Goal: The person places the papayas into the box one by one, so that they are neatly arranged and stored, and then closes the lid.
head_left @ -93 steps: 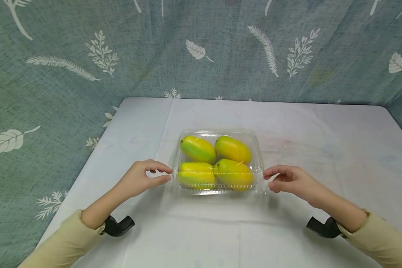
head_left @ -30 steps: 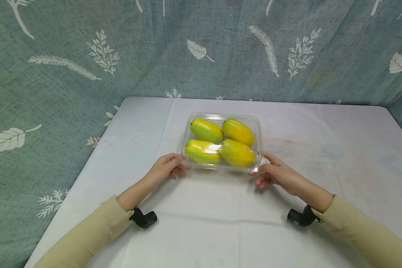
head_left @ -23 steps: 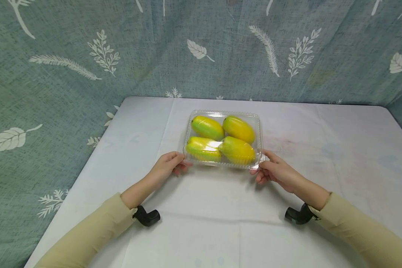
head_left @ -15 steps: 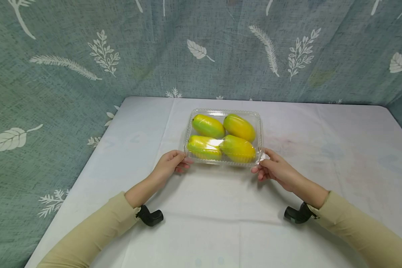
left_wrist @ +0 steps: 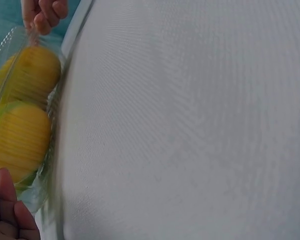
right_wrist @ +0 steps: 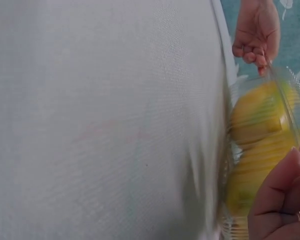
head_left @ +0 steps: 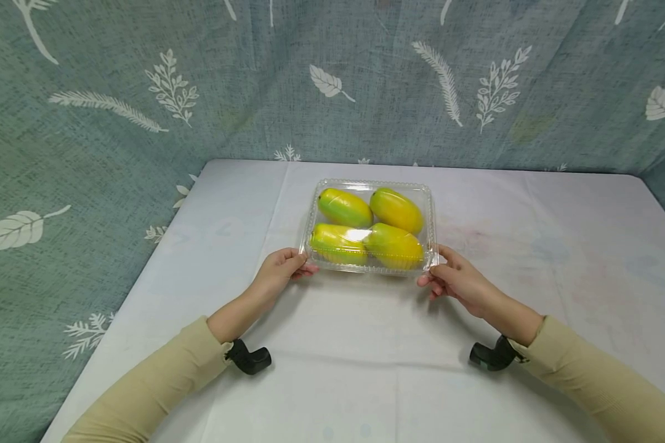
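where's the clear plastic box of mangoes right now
In the head view the clear plastic clamshell box of four yellow-green mangoes sits mid-table on the white cloth, held between the left hand and right hand.

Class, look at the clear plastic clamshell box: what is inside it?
Inside the clear clamshell box lie four yellow-green mangoes, two rows of two. Its closed lid covers them; their undersides are hidden.

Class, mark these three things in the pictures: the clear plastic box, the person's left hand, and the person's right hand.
clear plastic box (head_left: 431,212), head view, on its right rim.
left hand (head_left: 277,275), head view, on the back of the hand.
right hand (head_left: 459,280), head view, on the back of the hand.
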Motion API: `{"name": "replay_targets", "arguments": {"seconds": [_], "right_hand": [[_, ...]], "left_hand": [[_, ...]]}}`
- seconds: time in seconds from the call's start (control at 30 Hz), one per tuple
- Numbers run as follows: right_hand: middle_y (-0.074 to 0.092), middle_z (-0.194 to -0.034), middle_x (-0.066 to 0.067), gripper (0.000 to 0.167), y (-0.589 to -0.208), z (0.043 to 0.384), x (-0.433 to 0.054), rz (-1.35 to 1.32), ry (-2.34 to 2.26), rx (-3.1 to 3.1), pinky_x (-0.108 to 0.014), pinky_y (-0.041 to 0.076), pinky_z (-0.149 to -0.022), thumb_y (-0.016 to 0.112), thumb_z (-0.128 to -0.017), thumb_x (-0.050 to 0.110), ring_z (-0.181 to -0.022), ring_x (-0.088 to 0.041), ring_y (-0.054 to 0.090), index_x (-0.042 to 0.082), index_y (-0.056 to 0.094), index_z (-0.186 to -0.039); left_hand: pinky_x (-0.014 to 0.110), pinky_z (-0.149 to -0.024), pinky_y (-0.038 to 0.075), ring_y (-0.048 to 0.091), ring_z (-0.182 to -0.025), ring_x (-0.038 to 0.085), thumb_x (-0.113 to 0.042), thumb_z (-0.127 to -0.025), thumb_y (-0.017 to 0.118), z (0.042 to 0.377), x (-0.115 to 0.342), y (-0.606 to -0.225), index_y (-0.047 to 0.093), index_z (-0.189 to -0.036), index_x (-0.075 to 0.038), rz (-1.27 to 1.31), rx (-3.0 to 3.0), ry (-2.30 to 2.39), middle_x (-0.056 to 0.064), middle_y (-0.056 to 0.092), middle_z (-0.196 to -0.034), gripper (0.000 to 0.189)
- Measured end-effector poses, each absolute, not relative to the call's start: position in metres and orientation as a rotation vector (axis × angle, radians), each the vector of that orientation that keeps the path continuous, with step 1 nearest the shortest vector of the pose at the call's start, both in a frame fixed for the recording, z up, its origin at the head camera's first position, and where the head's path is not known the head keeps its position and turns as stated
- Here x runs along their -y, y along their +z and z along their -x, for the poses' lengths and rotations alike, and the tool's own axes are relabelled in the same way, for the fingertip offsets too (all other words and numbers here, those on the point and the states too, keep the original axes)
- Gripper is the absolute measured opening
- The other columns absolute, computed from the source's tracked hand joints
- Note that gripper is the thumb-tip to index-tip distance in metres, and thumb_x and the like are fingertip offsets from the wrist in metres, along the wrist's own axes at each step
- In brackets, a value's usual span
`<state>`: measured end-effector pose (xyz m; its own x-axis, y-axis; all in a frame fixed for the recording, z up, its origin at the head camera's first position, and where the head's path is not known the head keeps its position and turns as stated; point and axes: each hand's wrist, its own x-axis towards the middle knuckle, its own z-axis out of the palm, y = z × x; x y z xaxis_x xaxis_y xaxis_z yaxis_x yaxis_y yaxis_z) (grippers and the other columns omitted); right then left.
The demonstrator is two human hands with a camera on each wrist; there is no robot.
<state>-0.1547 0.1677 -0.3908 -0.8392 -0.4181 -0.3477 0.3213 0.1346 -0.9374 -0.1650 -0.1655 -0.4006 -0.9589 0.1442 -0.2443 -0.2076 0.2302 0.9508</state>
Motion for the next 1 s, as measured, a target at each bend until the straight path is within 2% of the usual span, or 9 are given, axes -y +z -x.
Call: {"name": "replay_targets", "arguments": {"seconds": [0.23, 0.6, 0.8, 1.0], "right_hand": [[0.063, -0.071, 0.004, 0.058, -0.3929, 0.1540, -0.1667, 0.147, -1.804, -1.866, -0.025, 0.051, -0.063, 0.031, -0.096, 0.004, -0.053, -0.007, 0.045, 0.000, 0.001, -0.145], [0.066, -0.073, 0.003, 0.061, -0.3934, 0.1533, -0.1681, 0.131, -1.757, -1.894, -0.028, 0.052, -0.065, 0.032, -0.095, 0.005, -0.050, -0.010, 0.039, 0.002, -0.002, -0.145], [0.067, -0.076, 0.004, 0.065, -0.3910, 0.1511, -0.1706, 0.097, -1.720, -1.915, -0.029, 0.052, -0.067, 0.035, -0.094, 0.009, -0.050, -0.011, 0.038, 0.002, -0.005, -0.145], [0.069, -0.085, 0.002, 0.068, -0.3880, 0.1542, -0.1746, 0.084, -1.631, -1.970, -0.028, 0.051, -0.073, 0.041, -0.094, 0.013, -0.058, -0.012, 0.054, 0.004, -0.002, -0.146]], "left_hand": [[0.022, -0.074, 0.049, 0.063, -0.071, 0.002, -0.013, -0.096, 0.046, 0.1654, 0.1655, -0.4021, 0.054, -0.092, 0.004, 0.075, -2.203, 1.837, -0.007, 0.068, -0.071, 0.019], [0.020, -0.072, 0.049, 0.062, -0.072, 0.003, -0.018, -0.096, 0.046, 0.1617, 0.1648, -0.4037, 0.052, -0.100, 0.005, 0.111, -2.201, 1.828, -0.008, 0.067, -0.073, 0.024], [0.022, -0.071, 0.049, 0.062, -0.073, 0.002, -0.017, -0.095, 0.045, 0.1585, 0.1655, -0.4038, 0.045, -0.125, 0.005, 0.118, -2.228, 1.782, 0.000, 0.070, -0.084, 0.037], [0.026, -0.076, 0.051, 0.064, -0.078, 0.004, -0.019, -0.095, 0.047, 0.1577, 0.1708, -0.4020, 0.036, -0.136, 0.002, 0.059, -2.227, 1.758, 0.010, 0.070, -0.098, 0.048]]}}
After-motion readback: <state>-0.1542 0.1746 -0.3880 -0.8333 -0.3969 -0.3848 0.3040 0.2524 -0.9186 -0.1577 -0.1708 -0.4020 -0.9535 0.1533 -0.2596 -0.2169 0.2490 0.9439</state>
